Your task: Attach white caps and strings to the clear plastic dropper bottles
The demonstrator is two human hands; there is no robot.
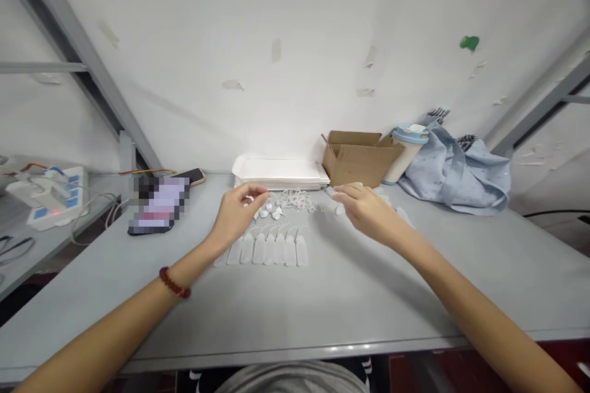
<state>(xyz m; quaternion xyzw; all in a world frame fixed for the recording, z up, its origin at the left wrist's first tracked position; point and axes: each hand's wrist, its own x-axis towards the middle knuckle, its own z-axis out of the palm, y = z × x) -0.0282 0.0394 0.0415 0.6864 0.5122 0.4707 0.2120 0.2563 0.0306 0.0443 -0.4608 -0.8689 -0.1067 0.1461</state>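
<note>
My left hand [237,212] is closed in a pinch, thumb and index finger together just left of several small white caps [275,214]; anything between the fingertips is too small to make out. My right hand [369,212] has its fingers stretched out to the left, over and beside loose translucent plastic pieces [340,209], partly covering them. A tangle of thin white strings [297,199] lies between the hands. Below it, several flat translucent bottle-like pieces [279,250], with thin strings at their upper ends, form a row; the left end is partly behind my left hand.
A stack of white trays [281,173] and an open cardboard box [359,163] stand against the wall. Right of them are a blue-lidded cup [405,150] and a light blue cloth bag [456,172]. A phone [161,206] and a power strip [59,199] are left.
</note>
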